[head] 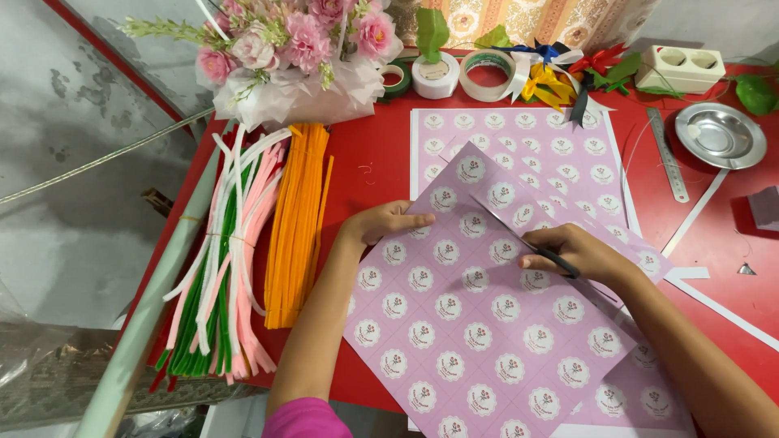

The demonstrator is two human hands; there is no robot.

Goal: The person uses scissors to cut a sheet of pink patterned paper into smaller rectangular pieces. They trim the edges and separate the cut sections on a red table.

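A pink sheet [454, 324] printed with round white badges lies tilted on the red table [365, 162]. My left hand [388, 223] pinches its left edge. My right hand [572, 253] grips black-handled scissors [519, 235], whose blades point up-left across the sheet. A second pink sheet of the same pattern [527, 146] lies flat underneath, further back.
Bundles of green, white and pink pipe cleaners [223, 268] and orange ones [299, 219] lie at left. A pink flower bouquet [284, 57], tape rolls [485, 75], ribbon scraps [560, 77], a steel ruler [667, 154], a metal dish [720, 134] and paper strips [694, 215] line the back and right.
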